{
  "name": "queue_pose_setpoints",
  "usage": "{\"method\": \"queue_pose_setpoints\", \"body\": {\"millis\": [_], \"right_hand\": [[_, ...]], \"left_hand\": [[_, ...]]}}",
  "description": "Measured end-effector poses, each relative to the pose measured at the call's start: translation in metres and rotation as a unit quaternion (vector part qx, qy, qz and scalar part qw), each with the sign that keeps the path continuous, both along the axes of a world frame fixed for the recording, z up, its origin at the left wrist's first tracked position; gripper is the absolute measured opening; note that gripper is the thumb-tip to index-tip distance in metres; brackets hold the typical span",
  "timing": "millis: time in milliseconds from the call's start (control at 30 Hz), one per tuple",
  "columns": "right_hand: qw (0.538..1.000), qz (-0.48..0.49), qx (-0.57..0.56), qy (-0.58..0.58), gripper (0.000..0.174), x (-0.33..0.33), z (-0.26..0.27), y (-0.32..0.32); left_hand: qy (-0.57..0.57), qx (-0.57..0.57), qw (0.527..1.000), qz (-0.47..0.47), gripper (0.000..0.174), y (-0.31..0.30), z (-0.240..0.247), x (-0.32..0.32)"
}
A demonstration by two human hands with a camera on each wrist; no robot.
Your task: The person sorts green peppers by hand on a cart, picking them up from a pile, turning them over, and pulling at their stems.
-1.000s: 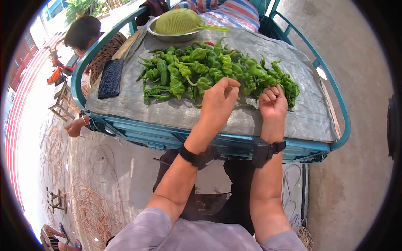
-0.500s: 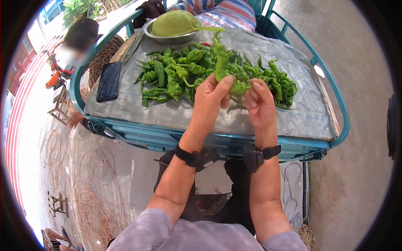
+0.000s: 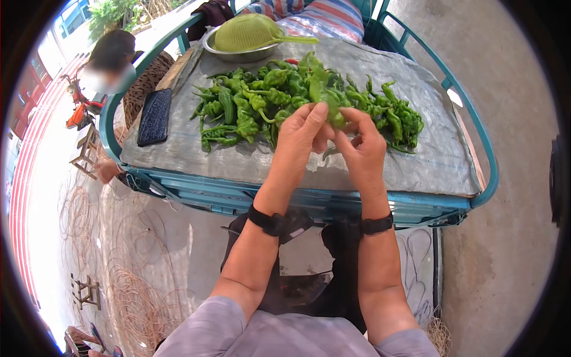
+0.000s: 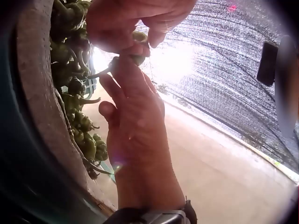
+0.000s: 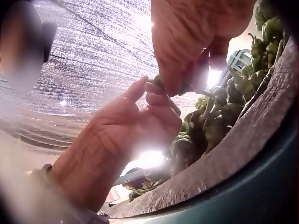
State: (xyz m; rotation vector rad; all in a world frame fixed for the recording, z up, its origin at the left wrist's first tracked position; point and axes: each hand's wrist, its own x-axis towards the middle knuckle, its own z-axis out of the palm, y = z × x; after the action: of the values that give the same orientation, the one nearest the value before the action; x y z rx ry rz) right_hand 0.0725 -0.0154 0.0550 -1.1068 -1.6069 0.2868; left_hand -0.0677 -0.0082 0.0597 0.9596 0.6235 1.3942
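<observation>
In the head view, a long wrinkled green pepper [image 3: 319,80] stands upright in front of the pile of green peppers [image 3: 245,110]. Its lower part is gripped by the left hand [image 3: 300,134], thumb across the front and fingers curled. The right hand [image 3: 366,149] pinches beside the pepper's lower end. Seen from the left wrist, the left hand [image 4: 135,23] is at the top and the right hand [image 4: 140,130] below, fingertips meeting at a bit of green. In the right wrist view, the left hand [image 5: 126,128] and right hand [image 5: 194,37] meet likewise.
The peppers lie on a grey sheet [image 3: 208,162] over a blue cart [image 3: 270,195]. A metal bowl [image 3: 241,56] with a green strainer [image 3: 247,33] is at the back left, a dark phone-like slab [image 3: 154,117] nearer. Another person [image 3: 148,80] sits left of the cart.
The hands have risen from the pile's front edge with a long pepper held between them. Since half a second ago, the right hand has turned and moved closer to the left.
</observation>
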Motion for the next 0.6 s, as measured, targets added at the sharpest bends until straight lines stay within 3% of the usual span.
{"method": "queue_pose_setpoints", "body": {"millis": [200,300,400,500,600], "right_hand": [[0.974,-0.087,0.044,0.203,0.03,0.004,0.002,0.018],[0.969,-0.136,0.059,0.199,0.029,0.003,0.002,0.029],[0.977,-0.206,-0.055,0.005,0.03,0.004,-0.001,0.04],[0.969,-0.242,-0.045,0.03,0.031,0.007,0.002,0.038],[0.952,-0.307,0.014,0.009,0.021,0.034,-0.006,0.043]], "left_hand": [[0.093,-0.002,0.995,0.046,0.027,0.001,-0.008,0.006],[0.098,-0.01,0.994,0.057,0.023,0.002,-0.008,0.003],[0.105,-0.018,0.992,0.061,0.022,0.003,-0.008,-0.001],[0.11,-0.028,0.991,0.073,0.021,0.006,-0.012,-0.004],[0.11,-0.033,0.99,0.079,0.02,0.006,-0.011,-0.009]]}}
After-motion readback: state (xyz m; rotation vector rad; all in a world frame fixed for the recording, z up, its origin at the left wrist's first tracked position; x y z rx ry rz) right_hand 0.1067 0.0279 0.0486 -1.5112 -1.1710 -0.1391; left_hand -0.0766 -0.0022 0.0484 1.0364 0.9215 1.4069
